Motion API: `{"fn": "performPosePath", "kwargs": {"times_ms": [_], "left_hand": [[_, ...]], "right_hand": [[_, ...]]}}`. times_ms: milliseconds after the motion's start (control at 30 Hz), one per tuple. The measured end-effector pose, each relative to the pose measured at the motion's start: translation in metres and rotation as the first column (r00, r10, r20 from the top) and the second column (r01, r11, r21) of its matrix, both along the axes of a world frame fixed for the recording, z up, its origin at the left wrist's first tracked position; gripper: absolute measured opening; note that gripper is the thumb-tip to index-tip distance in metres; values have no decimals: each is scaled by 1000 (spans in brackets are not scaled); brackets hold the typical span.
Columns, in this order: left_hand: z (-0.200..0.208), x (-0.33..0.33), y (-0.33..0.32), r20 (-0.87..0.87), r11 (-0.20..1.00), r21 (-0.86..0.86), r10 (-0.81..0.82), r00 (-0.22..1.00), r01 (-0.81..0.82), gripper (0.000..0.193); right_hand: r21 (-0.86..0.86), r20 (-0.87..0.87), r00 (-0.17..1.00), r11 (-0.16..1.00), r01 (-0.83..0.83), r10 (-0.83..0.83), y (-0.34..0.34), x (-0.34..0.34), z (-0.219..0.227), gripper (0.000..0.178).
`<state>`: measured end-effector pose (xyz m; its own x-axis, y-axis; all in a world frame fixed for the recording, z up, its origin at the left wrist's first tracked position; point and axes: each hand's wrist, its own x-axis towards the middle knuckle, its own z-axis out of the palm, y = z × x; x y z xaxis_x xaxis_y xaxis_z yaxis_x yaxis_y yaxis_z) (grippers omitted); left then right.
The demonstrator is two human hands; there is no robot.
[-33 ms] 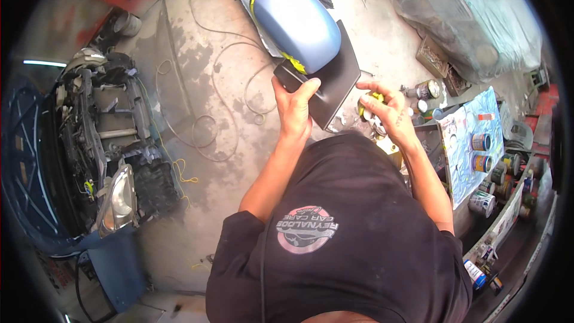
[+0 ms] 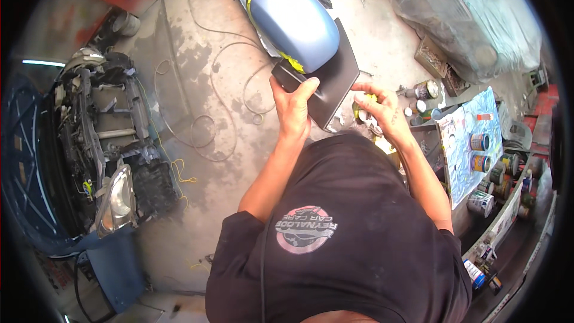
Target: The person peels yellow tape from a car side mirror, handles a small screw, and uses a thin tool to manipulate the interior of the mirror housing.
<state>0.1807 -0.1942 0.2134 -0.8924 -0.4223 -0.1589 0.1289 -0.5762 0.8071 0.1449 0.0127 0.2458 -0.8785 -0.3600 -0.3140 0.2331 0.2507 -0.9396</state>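
Note:
A car side mirror (image 2: 296, 21) with a silvery-blue painted cover and a black mounting base is held up in front of me. My left hand (image 2: 293, 104) grips the near end of that base, thumb on top. Strips of yellow masking tape (image 2: 292, 61) cling along the edge of the painted cover, with a loose, ragged bit by the base. To the right of the base, my right hand (image 2: 384, 109) pinches a crumpled wad of yellow tape (image 2: 369, 100) between thumb and fingers. It is apart from the mirror.
At left stands an opened car front with a headlight (image 2: 117, 200). Paint cans (image 2: 480, 142) sit on a foil-covered stand (image 2: 457, 167) at right, with more cans below. A plastic-draped car (image 2: 463, 24) is at far right. A thin hose (image 2: 233, 107) coils across the floor.
My right hand and the tape wad have shifted slightly to the left, closer to the mirror base. The mirror and my left hand have moved left by a tiny amount.

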Motion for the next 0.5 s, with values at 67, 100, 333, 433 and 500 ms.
{"fn": "performPosePath", "kwargs": {"times_ms": [67,100,333,433,500], "left_hand": [[8,2,1,-21,999,-38,38,999,-39,56],[13,3,2,-38,996,-59,60,997,-62,58],[14,15,1,-244,890,-451,-57,968,-61,83],[20,18,-3,-362,990,-88,-136,922,112,87],[37,17,-7,-225,968,98,-204,953,230,79]], "right_hand": [[-239,193,977,970,-46,94,-14,-7,-9,33],[-286,232,970,958,-3,72,-18,-8,-11,35],[-534,250,961,845,35,118,-18,-25,-26,30],[-596,264,960,799,81,99,-11,-31,-34,29],[-599,288,958,783,170,12,-21,-24,-15,26]]}}
